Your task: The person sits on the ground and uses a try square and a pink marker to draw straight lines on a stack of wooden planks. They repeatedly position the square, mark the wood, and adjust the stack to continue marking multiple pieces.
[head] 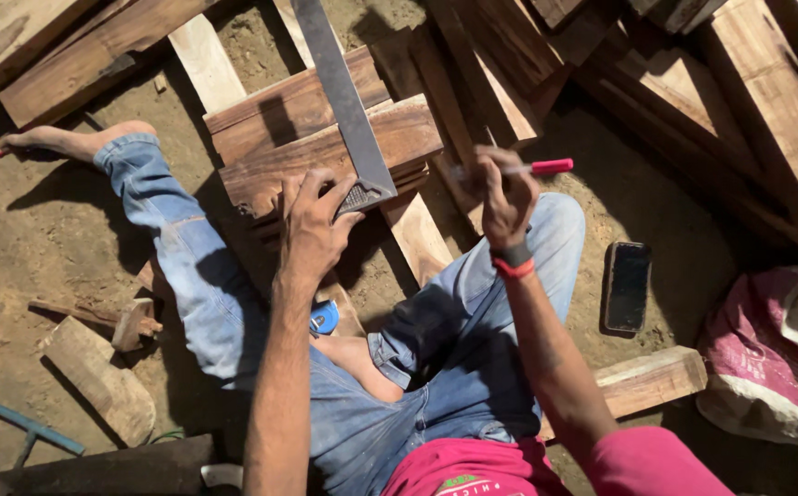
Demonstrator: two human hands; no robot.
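Your left hand [314, 223] presses the metal square [348, 110] flat on the wood plank [325, 156], its blade running away from your fingers. Your right hand [505, 197] pinches a red-capped marker [532, 168], cap pointing right.

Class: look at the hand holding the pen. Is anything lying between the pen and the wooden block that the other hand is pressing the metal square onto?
Nothing visible. The right hand holds the pen just right of the block, with only open space between. The left hand and square sit on the block itself.
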